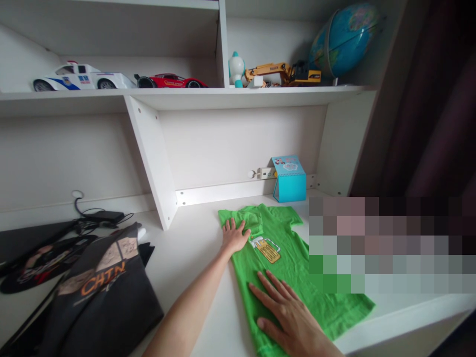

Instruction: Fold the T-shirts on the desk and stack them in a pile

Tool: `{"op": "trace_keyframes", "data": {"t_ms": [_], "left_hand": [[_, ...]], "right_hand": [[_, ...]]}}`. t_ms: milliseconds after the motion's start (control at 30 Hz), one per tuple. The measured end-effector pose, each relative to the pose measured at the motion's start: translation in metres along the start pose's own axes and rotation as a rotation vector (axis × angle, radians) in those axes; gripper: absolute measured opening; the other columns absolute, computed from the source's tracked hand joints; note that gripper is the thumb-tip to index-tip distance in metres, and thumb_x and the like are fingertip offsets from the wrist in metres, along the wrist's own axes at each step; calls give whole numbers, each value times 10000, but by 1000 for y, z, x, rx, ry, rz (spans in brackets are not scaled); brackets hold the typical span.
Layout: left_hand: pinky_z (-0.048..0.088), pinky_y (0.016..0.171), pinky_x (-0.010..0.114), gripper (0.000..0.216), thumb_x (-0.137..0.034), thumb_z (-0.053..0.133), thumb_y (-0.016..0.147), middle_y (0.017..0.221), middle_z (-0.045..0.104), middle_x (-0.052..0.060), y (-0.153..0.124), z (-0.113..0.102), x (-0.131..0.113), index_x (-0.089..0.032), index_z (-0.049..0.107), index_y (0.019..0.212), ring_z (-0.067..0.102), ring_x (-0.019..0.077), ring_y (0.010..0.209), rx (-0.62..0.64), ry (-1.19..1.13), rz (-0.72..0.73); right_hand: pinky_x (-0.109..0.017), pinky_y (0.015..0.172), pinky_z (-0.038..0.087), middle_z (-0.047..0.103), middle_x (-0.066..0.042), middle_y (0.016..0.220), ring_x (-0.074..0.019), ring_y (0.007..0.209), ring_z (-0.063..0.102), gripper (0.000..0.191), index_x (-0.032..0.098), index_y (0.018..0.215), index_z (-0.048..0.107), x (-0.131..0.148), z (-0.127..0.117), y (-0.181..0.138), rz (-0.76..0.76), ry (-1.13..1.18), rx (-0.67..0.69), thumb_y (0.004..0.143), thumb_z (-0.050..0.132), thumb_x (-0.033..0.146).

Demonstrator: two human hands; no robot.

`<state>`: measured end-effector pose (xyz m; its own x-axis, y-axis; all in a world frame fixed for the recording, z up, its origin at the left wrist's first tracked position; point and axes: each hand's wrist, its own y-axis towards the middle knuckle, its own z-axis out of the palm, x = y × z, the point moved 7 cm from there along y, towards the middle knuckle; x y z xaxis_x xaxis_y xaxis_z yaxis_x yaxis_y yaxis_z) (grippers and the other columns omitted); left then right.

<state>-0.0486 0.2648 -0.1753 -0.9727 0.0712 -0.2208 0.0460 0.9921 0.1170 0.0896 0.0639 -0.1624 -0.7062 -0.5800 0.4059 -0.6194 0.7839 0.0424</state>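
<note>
A green T-shirt [286, 282] with a beer mug print lies spread on the white desk, its collar end toward the back. Fingers spread, my left hand [235, 236] rests on the shirt near the collar and left sleeve, where the cloth is bunched. Lower down, my right hand [284, 310] lies flat on the shirt's body below the print, fingers apart. Neither hand grips the cloth. Some wrinkles run across the lower part of the shirt, and its right side is partly covered by a blurred block.
Dark printed clothing [107, 292] lies on the desk at left, near a black adapter [102, 216] with cables. A blue desk calendar [292, 186] stands behind the shirt by a power socket [266, 173]. Toy cars, a toy excavator [290, 73] and a globe [345, 39] occupy the shelf above.
</note>
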Motion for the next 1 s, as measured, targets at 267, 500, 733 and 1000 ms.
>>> {"op": "trace_keyframes", "data": {"t_ms": [267, 500, 733, 1000], "left_hand": [[121, 1064, 525, 681, -675, 210, 821, 1502, 161, 51, 1, 2, 2, -317, 317, 1390, 105, 376, 1354, -22, -70, 9], [118, 1065, 524, 669, -660, 241, 822, 1499, 172, 58, -1, -1, 1, -312, 325, 1387, 104, 378, 1354, -23, -84, 4], [109, 1066, 524, 679, -666, 226, 821, 1501, 152, 62, -1, -1, -2, -310, 312, 1393, 91, 381, 1354, 1, -86, 4], [114, 1072, 520, 698, -688, 176, 815, 1505, 140, 40, -1, 2, 0, -323, 289, 1399, 88, 368, 1358, 0, -64, 17]], "right_hand": [[-559, 1066, 173, 133, -11, 1466, -305, 1341, 78, 608, 340, 1396, 270, 2, -1, 2, 3, -5, 30, 861, 299, 629], [-549, 1072, 158, 104, -9, 1467, -298, 1340, 45, 625, 329, 1404, 254, 2, 0, 1, 14, -34, 57, 861, 271, 639], [-578, 1014, 264, 170, -52, 1438, -345, 1306, 129, 603, 309, 1391, 289, 2, -1, 3, -34, -104, 2, 867, 310, 607], [-446, 745, 548, 429, -102, 1303, -357, 1092, 510, 730, 315, 1418, 113, -6, 11, 5, -346, -460, -440, 830, 453, 582]]}}
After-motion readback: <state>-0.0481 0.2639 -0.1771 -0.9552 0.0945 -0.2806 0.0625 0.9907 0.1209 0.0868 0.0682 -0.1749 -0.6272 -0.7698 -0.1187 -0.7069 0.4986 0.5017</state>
